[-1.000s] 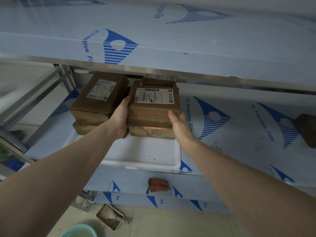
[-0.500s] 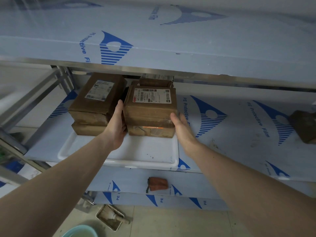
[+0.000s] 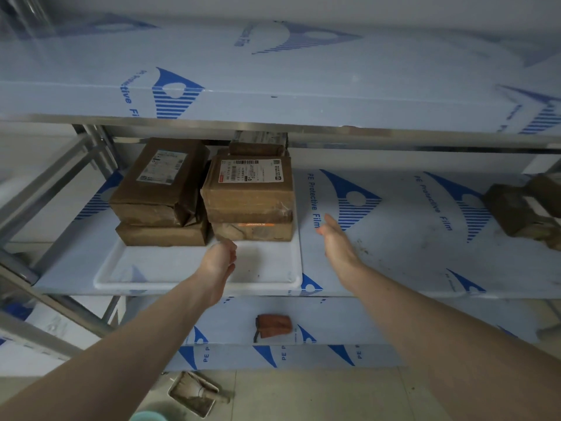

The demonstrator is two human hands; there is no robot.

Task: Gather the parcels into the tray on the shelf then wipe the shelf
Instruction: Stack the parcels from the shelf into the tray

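A white tray (image 3: 170,276) lies on the middle shelf (image 3: 394,262), at its left. Two stacks of brown parcels stand at the tray's back: a left stack (image 3: 161,189) and a right stack whose top parcel (image 3: 247,189) carries a white label. A further parcel (image 3: 258,145) shows behind them. My left hand (image 3: 220,258) hovers over the tray's front, fingers loosely curled, holding nothing. My right hand (image 3: 335,238) is over the bare shelf just right of the tray, fingers straight, empty. More brown parcels (image 3: 522,211) sit at the shelf's far right.
An upper shelf (image 3: 273,86) in blue-printed protective film overhangs the work area. A rust-coloured cloth (image 3: 273,326) lies on the lower shelf. On the floor are a small dirty tray (image 3: 194,393) and a teal bowl rim (image 3: 148,416). Metal frame posts (image 3: 54,183) stand left.
Both hands have let go of the right stack of parcels and drawn back toward me; the left now hovers over the tray front, the right over the bare shelf.
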